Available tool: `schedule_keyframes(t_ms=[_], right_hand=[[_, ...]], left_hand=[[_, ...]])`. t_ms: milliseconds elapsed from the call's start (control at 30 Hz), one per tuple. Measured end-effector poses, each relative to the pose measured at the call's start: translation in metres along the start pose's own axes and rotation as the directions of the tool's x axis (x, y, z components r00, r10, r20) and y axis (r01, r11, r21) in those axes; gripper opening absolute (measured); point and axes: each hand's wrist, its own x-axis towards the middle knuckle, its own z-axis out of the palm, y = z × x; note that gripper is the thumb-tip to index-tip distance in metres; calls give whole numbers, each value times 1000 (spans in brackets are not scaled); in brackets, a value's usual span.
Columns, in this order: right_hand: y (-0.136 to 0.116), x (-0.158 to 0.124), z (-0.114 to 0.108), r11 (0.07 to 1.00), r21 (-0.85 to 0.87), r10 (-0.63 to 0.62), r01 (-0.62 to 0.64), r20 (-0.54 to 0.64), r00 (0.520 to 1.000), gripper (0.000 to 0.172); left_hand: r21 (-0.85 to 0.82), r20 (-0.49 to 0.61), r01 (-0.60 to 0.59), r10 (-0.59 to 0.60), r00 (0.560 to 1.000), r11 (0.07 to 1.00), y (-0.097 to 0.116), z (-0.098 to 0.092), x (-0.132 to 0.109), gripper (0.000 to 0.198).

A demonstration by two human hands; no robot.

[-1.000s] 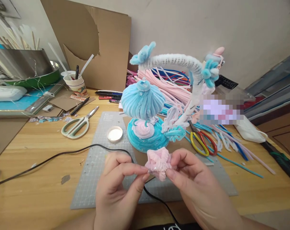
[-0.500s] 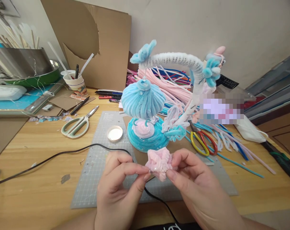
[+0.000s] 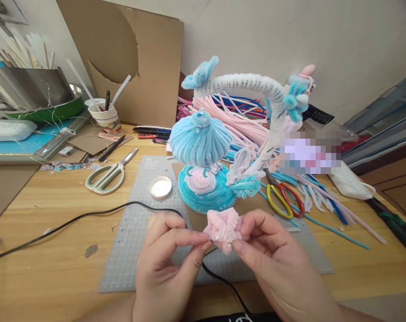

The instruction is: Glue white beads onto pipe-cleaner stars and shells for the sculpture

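Between my hands is a pink pipe-cleaner flower (image 3: pixel 223 226), a small fuzzy folded piece held above the grey cutting mat (image 3: pixel 122 264). My left hand (image 3: pixel 174 259) pinches its left edge between thumb and forefinger. My right hand (image 3: pixel 277 255) grips its right side with thumb and fingers. Just behind stands a pipe-cleaner lamp: a round turquoise base (image 3: pixel 203 203), a blue pleated shade (image 3: pixel 200 141) hanging from a white wrapped arch (image 3: pixel 246 82), and a blue bow-like piece (image 3: pixel 201 74) on the arch's end.
Green-handled scissors (image 3: pixel 105 176) lie at left, and pliers with red and yellow handles (image 3: pixel 285 201) at right. A small round dish (image 3: pixel 160 187) sits on the mat. A black cable (image 3: pixel 89 213) crosses the table. Pink pipe cleaners (image 3: pixel 223 114) are heaped behind the lamp.
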Motion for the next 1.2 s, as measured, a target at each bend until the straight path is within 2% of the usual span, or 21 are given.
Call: schedule_keyframes(t_ms=[333,567,900,1200], right_hand=[[-1,0,0,1000,-3,1,-1,-19,1000,12],[0,0,2,1000,-6,-28,28,-40,999,13],[-3,0,4,995,-45,-90,88,-58,994,14],[-3,0,6,996,-52,-71,68,-59,996,15]], left_hand=[[-8,10,20,-20,1000,1000,3,-1,1,20],[31,0,36,-36,999,999,4,-1,1,13],[61,8,0,-1,1000,998,4,-1,1,14],[67,-4,-19,19,1000,998,5,0,3,16]])
